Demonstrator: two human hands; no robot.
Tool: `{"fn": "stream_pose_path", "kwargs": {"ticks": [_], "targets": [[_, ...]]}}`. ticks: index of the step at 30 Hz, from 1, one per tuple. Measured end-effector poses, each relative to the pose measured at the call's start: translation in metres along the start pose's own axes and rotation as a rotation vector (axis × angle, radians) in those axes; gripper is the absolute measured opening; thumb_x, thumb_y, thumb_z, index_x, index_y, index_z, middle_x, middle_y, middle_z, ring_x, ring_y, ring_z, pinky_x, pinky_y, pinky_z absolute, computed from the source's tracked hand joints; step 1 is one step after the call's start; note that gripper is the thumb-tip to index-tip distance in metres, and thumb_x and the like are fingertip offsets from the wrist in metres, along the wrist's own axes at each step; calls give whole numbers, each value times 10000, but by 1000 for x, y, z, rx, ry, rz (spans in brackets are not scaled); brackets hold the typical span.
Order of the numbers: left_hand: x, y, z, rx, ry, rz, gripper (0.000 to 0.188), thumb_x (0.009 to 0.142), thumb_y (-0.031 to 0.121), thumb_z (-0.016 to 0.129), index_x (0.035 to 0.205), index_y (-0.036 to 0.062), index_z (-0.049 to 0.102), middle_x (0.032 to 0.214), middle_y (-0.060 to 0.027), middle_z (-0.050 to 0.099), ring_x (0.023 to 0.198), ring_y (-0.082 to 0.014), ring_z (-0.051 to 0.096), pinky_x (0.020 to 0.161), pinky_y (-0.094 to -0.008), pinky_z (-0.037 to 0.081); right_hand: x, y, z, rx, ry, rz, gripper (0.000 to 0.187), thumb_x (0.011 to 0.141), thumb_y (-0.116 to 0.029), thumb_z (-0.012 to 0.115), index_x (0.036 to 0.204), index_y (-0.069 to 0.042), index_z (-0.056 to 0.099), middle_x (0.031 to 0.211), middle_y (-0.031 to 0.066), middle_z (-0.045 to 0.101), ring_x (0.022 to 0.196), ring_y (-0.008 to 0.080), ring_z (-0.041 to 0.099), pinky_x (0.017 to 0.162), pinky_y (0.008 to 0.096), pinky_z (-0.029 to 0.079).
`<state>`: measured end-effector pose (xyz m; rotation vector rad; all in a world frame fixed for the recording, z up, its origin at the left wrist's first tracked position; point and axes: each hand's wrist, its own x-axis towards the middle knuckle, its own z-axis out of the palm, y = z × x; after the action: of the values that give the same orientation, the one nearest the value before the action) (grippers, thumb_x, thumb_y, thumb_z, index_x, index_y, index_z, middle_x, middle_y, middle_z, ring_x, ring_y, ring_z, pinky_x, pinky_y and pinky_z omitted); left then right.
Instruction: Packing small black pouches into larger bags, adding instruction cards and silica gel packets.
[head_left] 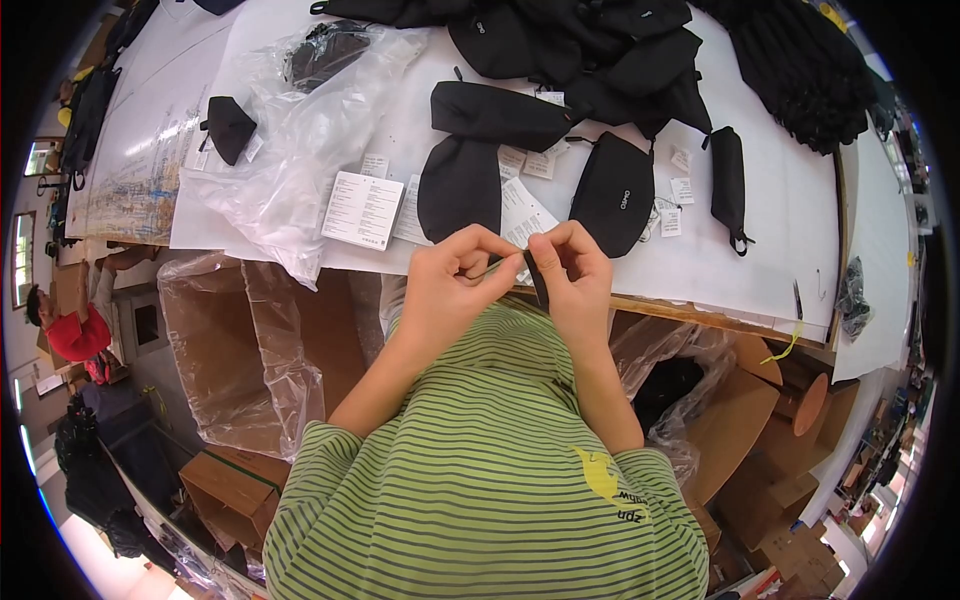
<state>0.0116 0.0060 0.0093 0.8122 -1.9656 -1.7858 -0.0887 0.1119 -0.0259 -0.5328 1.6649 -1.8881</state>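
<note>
Close together at the table's near edge, my two hands meet in front of my striped shirt. My right hand is closed, pinching a narrow black strip. The fingers of my left hand are pinched at what looks like a thin dark cord; its end is hidden between the fingertips. Just beyond the hands lie a black pouch with a zip and a rounded black pouch. White printed tags lie between these pouches.
A stack of white cards and a crumpled clear plastic bag lie to the left. Black pouches are heaped at the back. A slim black pouch and thread snips are right. Cardboard boxes stand below the table.
</note>
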Motion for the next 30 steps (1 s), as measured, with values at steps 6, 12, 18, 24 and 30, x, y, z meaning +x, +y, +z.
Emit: {"fn": "stream_pose_path", "kwargs": {"ticks": [6,12,18,24,30], "targets": [[10,1,1,165,-36,83,97,785,91,693,811,22,630,514,32,327,491,-54,284,466,-232,256,4,-16,-1,-204,31,-116,223,872,-135,662,729,-13,543,621,-68,478,562,13,384,492,197,284],[107,-22,-25,625,-501,355,377,773,-76,489,1087,92,613,1059,-44,590,1025,-237,487,898,-321,401,16,-25,-20,11,80,-127,208,890,-137,643,756,-23,531,667,-60,495,615,18,412,561,171,311],[140,-23,-40,942,-607,695,429,678,-108,522,1036,112,608,1040,-45,579,1066,-265,478,968,-368,341,14,-36,-35,74,175,-99,178,901,-147,634,784,-47,544,687,-52,506,667,15,463,612,161,350],[111,-4,-62,962,-388,633,352,673,18,702,998,83,584,943,-47,575,990,-254,494,892,-370,367,18,-30,-52,137,257,-91,189,899,-166,639,768,-58,555,687,-69,500,645,5,439,565,162,318],[96,-18,-72,961,-323,637,282,696,94,726,939,46,590,898,-65,577,890,-265,507,789,-366,391,22,-24,-56,146,249,-107,195,901,-171,638,763,-62,555,664,-84,483,602,-10,393,528,163,285]]}}
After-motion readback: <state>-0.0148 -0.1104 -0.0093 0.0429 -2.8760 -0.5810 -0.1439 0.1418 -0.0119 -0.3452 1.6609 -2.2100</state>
